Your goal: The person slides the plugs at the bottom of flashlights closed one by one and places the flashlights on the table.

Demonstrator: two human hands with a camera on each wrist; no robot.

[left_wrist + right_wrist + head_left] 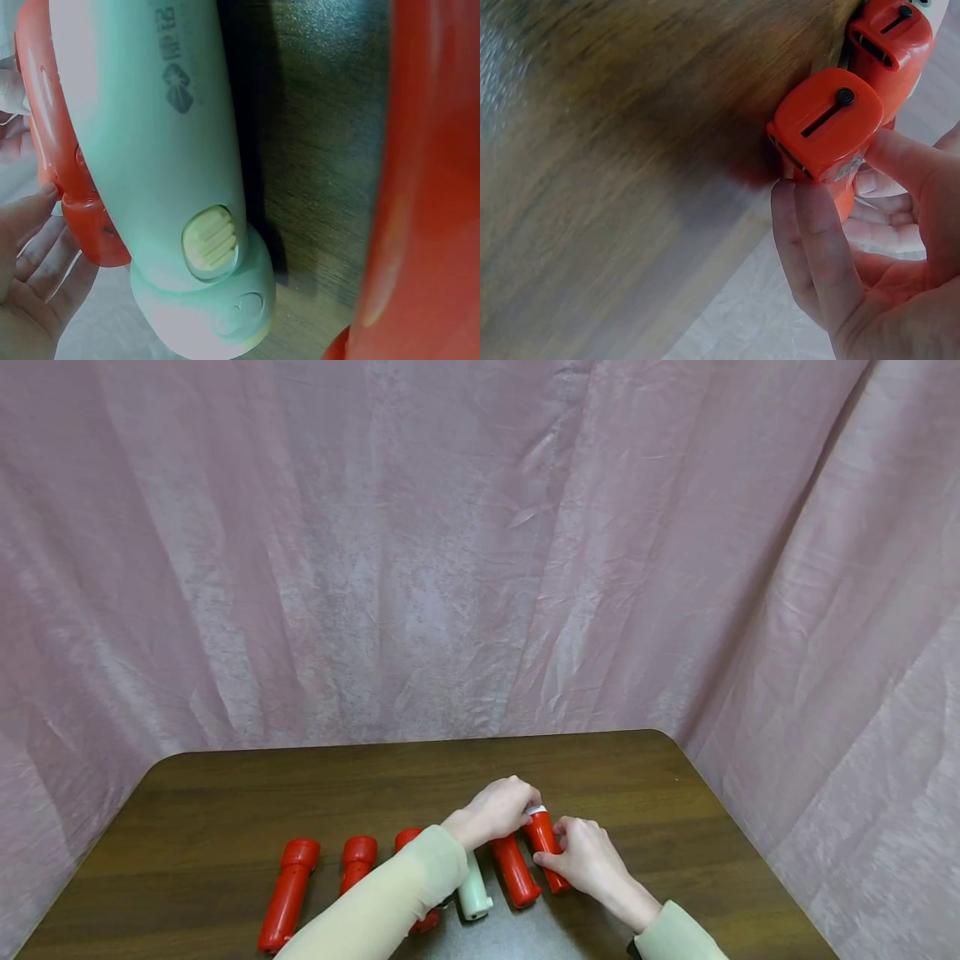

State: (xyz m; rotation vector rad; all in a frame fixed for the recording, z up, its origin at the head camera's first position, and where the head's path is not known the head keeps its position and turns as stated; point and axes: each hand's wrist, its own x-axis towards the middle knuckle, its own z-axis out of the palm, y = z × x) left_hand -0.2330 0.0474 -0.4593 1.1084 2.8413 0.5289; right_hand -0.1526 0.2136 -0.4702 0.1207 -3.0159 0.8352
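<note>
A red flashlight (542, 832) with a white rim at its far end lies rightmost in a row, under both hands. My left hand (495, 810) reaches over the row and grips the flashlight's head, fingers bent down round the white rim. My right hand (588, 856) pinches its body from the right, thumb on the near side. In the right wrist view, the red tail end (829, 120) with a black slot sits between thumb and fingers. Just left lie another red flashlight (516, 872) and a mint-green flashlight (165, 150) with a ribbed yellowish switch, partly under my left arm.
More red flashlights lie farther left, among them one at the left end (288, 893) and one beside it (359, 858); my left sleeve (390, 893) covers part of the row. The brown wooden table (225, 793) ends at a pink curtain (420, 568) behind and at right.
</note>
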